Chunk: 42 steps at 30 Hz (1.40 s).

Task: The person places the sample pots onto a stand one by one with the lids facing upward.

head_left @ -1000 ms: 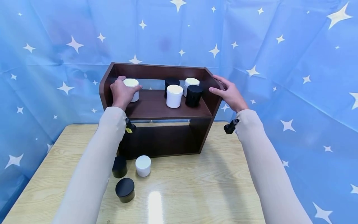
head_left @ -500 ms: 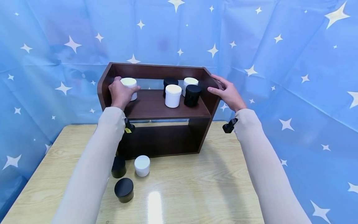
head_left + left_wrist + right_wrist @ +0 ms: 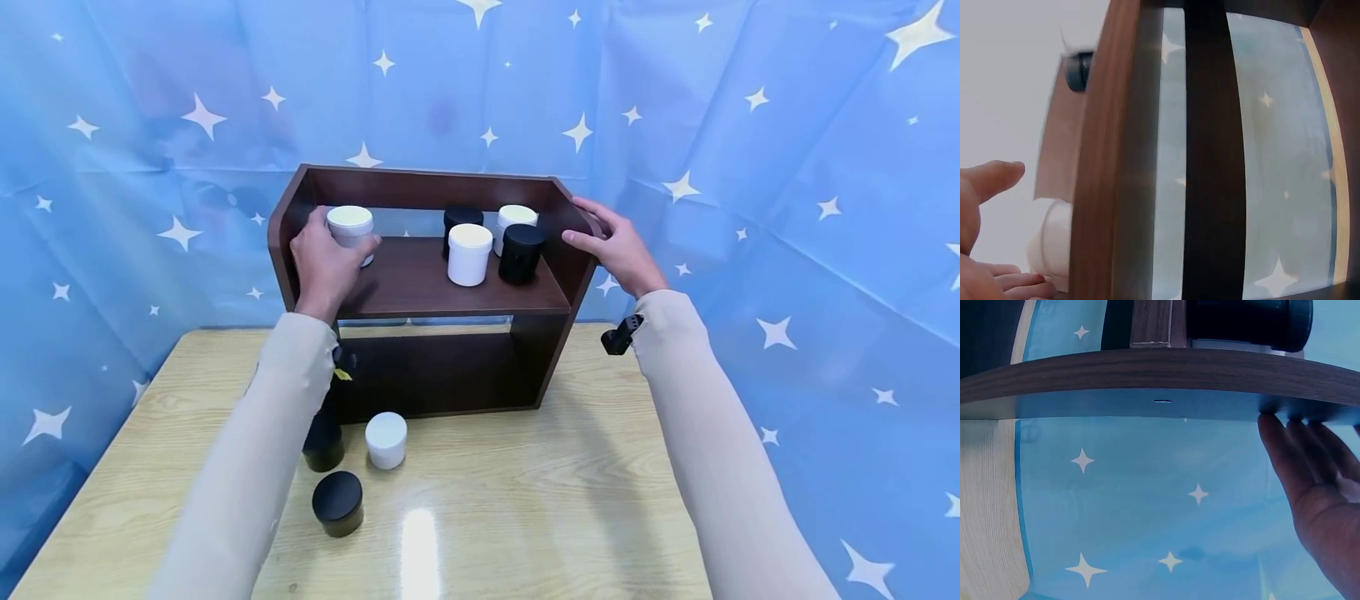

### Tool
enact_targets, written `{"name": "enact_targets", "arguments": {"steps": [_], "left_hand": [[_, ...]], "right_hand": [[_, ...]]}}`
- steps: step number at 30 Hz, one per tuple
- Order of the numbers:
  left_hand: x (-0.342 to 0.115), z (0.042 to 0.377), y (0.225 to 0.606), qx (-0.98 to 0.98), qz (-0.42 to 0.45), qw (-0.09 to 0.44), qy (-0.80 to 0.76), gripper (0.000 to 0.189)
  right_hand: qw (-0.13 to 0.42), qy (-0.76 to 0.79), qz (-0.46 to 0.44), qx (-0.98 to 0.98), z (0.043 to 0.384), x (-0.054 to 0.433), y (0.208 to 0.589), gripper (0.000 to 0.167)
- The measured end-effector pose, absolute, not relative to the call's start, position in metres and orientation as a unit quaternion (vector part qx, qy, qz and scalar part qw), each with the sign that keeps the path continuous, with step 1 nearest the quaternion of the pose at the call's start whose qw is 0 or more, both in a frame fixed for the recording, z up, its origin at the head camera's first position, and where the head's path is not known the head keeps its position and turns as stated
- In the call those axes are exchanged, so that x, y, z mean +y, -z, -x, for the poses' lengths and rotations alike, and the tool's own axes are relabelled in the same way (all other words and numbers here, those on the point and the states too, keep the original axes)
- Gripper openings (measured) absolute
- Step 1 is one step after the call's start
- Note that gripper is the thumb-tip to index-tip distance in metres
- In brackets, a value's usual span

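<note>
A dark brown two-tier shelf [image 3: 450, 325] stands on the table. My left hand [image 3: 326, 262] reaches into the left end of its upper tier, beside an upright white lidded jar [image 3: 350, 221]. In the left wrist view the thumb stands apart from this white jar [image 3: 1057, 240], and the fingertips lie right at its side. My right hand [image 3: 618, 250] rests on the shelf's right side panel [image 3: 573, 242], fingers extended. In the right wrist view the fingertips of this right hand [image 3: 1316, 494] meet the panel's outer face.
At the right of the upper tier stand a front white jar [image 3: 470, 257], a rear white jar [image 3: 516, 218], a front black jar [image 3: 521, 254] and a rear black jar [image 3: 461, 218]. Before the shelf are a white jar [image 3: 386, 440] and two black jars [image 3: 337, 504], one partly behind my sleeve.
My left hand has drawn back slightly toward me, while the white jar beside it keeps its place on the shelf. The right hand stays on the side panel.
</note>
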<state>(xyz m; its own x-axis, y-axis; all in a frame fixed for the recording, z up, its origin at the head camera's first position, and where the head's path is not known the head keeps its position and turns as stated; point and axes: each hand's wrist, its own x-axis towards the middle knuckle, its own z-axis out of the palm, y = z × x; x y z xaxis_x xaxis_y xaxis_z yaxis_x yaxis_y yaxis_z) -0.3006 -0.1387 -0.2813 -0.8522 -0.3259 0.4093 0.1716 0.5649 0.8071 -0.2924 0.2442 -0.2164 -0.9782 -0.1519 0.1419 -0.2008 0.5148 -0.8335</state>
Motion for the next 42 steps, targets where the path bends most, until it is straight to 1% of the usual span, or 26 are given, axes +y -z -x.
{"name": "enact_targets", "arguments": {"steps": [5,9,14,18,25,28,31,33,35,40,42], "left_hand": [[-0.136,0.283,0.285,-0.836,-0.039,0.305,0.454,0.084],[-0.134,0.272,0.29,-0.835,-0.028,0.315,0.45,0.084],[-0.135,0.253,0.298,-0.83,0.022,0.312,0.461,0.08],[-0.142,0.236,0.303,-0.822,0.066,0.28,0.491,0.078],[-0.163,0.198,0.309,-0.827,0.102,0.179,0.524,0.074],[-0.172,0.183,0.315,-0.829,0.1,0.161,0.527,0.074],[-0.181,0.173,0.326,-0.832,0.097,0.159,0.522,0.075],[-0.189,0.169,0.336,-0.84,0.102,0.151,0.51,0.075],[-0.198,0.168,0.348,-0.849,0.118,0.132,0.497,0.074],[-0.22,0.171,0.383,-0.854,0.152,0.053,0.496,0.071],[-0.226,0.172,0.396,-0.851,0.153,0.032,0.502,0.072]], "right_hand": [[0.028,-0.482,-0.101,-0.87,0.295,0.244,0.215,0.072],[0.028,-0.481,-0.101,-0.871,0.292,0.243,0.215,0.072],[0.025,-0.482,-0.103,-0.87,0.29,0.245,0.217,0.071],[0.022,-0.487,-0.104,-0.867,0.289,0.244,0.218,0.071],[0.025,-0.495,-0.105,-0.862,0.294,0.246,0.219,0.071],[0.026,-0.502,-0.104,-0.858,0.299,0.248,0.221,0.071],[0.028,-0.505,-0.104,-0.856,0.302,0.249,0.221,0.071],[0.029,-0.506,-0.105,-0.856,0.302,0.249,0.22,0.071],[0.028,-0.511,-0.107,-0.853,0.3,0.247,0.219,0.071],[0.021,-0.521,-0.11,-0.846,0.297,0.245,0.219,0.071],[0.021,-0.518,-0.109,-0.848,0.297,0.245,0.22,0.071]]}}
